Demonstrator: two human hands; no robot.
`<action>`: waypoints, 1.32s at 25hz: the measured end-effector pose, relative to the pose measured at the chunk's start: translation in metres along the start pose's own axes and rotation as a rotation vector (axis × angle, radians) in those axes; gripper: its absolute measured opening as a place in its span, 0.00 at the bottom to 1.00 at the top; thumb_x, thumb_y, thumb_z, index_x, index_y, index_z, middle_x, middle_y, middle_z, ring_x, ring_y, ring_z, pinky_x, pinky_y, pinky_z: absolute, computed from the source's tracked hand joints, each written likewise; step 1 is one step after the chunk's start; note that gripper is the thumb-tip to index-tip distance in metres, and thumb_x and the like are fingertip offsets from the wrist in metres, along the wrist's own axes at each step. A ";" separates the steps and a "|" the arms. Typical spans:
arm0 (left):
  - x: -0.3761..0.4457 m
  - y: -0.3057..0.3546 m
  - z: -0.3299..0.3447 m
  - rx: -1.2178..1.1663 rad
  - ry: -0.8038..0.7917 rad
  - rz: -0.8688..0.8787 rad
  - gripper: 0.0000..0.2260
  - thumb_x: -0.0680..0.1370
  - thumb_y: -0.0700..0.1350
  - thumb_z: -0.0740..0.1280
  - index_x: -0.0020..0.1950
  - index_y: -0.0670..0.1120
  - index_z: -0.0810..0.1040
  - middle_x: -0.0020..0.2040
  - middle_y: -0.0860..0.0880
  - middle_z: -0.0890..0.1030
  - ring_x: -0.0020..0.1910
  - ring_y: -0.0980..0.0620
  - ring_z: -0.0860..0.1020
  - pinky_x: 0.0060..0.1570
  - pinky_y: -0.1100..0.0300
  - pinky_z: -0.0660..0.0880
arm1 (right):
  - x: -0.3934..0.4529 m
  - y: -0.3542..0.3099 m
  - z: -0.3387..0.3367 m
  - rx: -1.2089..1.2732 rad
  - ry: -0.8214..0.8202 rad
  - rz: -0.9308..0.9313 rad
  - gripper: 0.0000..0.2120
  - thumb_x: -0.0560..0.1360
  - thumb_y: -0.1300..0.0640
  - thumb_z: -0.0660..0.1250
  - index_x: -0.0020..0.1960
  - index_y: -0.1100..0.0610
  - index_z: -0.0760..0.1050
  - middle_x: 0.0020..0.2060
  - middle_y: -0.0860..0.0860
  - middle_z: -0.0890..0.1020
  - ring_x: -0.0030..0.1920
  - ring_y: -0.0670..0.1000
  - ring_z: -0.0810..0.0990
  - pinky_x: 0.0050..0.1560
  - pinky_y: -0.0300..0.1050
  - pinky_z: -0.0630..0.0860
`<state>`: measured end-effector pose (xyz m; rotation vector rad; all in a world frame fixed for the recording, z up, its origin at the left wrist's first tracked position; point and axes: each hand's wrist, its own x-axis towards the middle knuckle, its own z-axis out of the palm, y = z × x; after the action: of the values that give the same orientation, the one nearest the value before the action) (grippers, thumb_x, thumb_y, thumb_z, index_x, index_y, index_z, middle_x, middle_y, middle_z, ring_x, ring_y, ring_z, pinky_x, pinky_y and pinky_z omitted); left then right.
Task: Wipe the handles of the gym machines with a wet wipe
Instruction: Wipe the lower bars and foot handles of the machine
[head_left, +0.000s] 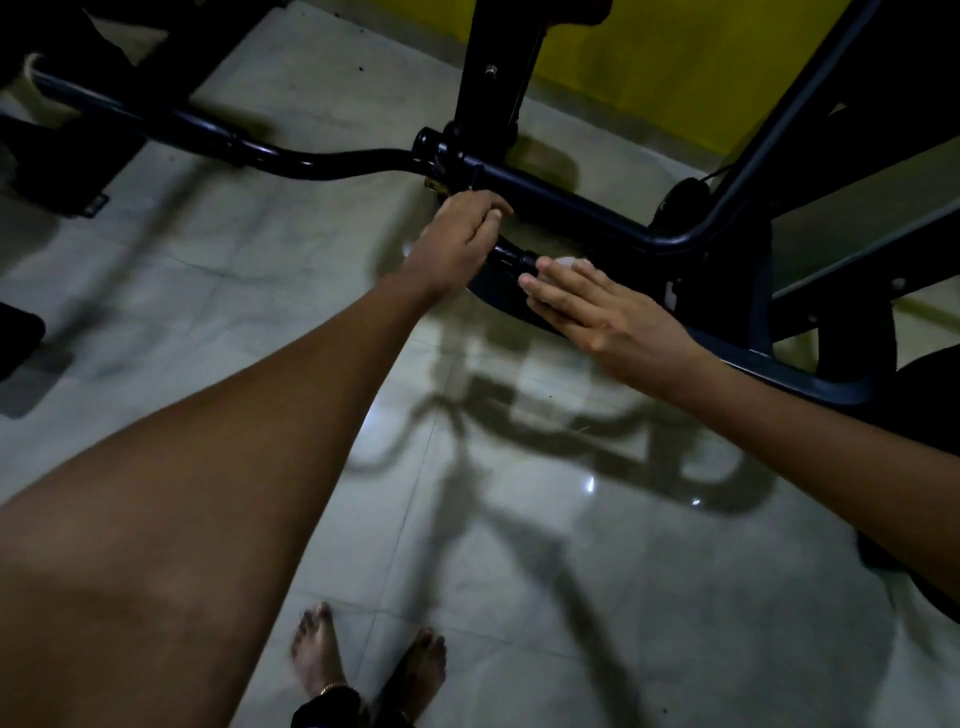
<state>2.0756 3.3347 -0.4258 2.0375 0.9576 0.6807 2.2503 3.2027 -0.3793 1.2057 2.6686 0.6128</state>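
Observation:
A short black handle juts out from the dark gym machine frame at mid-frame. My left hand grips this handle from the left, fingers curled round it. My right hand lies just right of it with straight fingers, pressing a white wet wipe against the handle's end. Only a small edge of the wipe shows above my fingers. A long curved black bar runs off to the left from the same pivot.
A black upright post rises behind the hands, before a yellow wall. Pale glossy floor tiles spread below. My bare feet stand at the bottom. Dark equipment sits at the left.

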 end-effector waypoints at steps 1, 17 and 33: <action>-0.001 0.000 0.001 0.045 0.019 0.007 0.23 0.78 0.53 0.49 0.58 0.41 0.76 0.55 0.42 0.76 0.58 0.46 0.71 0.57 0.55 0.67 | 0.009 0.000 0.001 -0.023 -0.003 -0.018 0.21 0.80 0.66 0.45 0.68 0.66 0.68 0.70 0.57 0.68 0.71 0.58 0.64 0.73 0.53 0.57; -0.030 0.011 0.004 0.410 0.043 0.163 0.26 0.79 0.51 0.44 0.61 0.40 0.75 0.63 0.42 0.76 0.71 0.46 0.66 0.70 0.48 0.55 | -0.003 0.019 0.006 -0.211 -0.163 -0.337 0.21 0.75 0.66 0.48 0.60 0.72 0.73 0.64 0.63 0.73 0.70 0.57 0.66 0.75 0.51 0.50; -0.035 0.011 0.018 0.242 0.190 0.115 0.17 0.81 0.44 0.50 0.58 0.36 0.74 0.59 0.38 0.74 0.68 0.43 0.66 0.65 0.57 0.62 | 0.032 0.002 -0.025 0.478 -0.292 0.519 0.24 0.82 0.55 0.51 0.76 0.54 0.51 0.73 0.53 0.61 0.69 0.56 0.65 0.60 0.50 0.69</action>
<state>2.0728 3.2943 -0.4319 2.2844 1.0812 0.8689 2.2228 3.2197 -0.3548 1.9625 2.3160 -0.1708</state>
